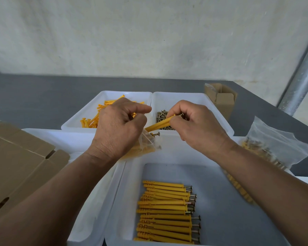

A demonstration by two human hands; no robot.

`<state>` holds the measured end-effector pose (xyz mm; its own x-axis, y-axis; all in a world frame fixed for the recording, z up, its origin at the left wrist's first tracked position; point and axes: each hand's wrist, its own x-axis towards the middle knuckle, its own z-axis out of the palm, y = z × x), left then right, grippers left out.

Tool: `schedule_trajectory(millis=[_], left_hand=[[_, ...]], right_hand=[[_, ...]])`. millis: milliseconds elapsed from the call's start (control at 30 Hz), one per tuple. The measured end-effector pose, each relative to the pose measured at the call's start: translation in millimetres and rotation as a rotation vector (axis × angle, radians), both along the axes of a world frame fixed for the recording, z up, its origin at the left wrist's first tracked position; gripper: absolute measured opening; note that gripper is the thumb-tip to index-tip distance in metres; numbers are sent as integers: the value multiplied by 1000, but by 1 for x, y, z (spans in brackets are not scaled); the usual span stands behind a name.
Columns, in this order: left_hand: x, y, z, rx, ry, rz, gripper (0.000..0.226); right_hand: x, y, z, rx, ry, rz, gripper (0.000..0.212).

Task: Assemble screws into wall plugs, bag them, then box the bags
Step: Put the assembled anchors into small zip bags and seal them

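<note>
Both hands clamped: left hand [117,128] gripped on the clear bag [148,144], right hand [194,125] pinched on one assembled plug [158,125].

Head view: the bag is held just above the far rim of the near tray [176,153], its mouth turned toward the right hand, presumably so the plug can be slid in tip first. Yellow plugs are seen inside the bag. The plug is held at its screw end between thumb and curled fingers, its tip at the bag mouth. Finished plugs [165,210] are laid in a row inside the near tray, screw heads to the right, probably for easy picking. Beyond the near tray sit the loose-plug tray [75,119] and the screw tray [167,100]. To its right lies a filled bag [274,146]. A small carton [222,102] stands farther back on the right, judged to be meant for the bags.
</note>
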<state>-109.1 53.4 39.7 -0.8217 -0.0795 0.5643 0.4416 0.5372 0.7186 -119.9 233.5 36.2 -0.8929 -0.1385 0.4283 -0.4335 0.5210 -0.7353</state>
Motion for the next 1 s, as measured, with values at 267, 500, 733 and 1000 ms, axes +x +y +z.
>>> schedule_trajectory(millis=[267, 500, 733, 1000], left_hand=[[-1, 1, -3, -8, 23, -15, 36], [-3, 0, -3, 14, 13, -11, 35], [-2, 0, -3, -10, 27, -11, 35], [-2, -1, -4, -12, 13, -9, 35]], right_hand=[[3, -15, -13, 128, 2, 114, 17], [2, -13, -9, -1, -71, 106, 22], [9, -18, -13, 9, -40, 123, 9], [12, -12, -4, 29, -53, 120, 32]])
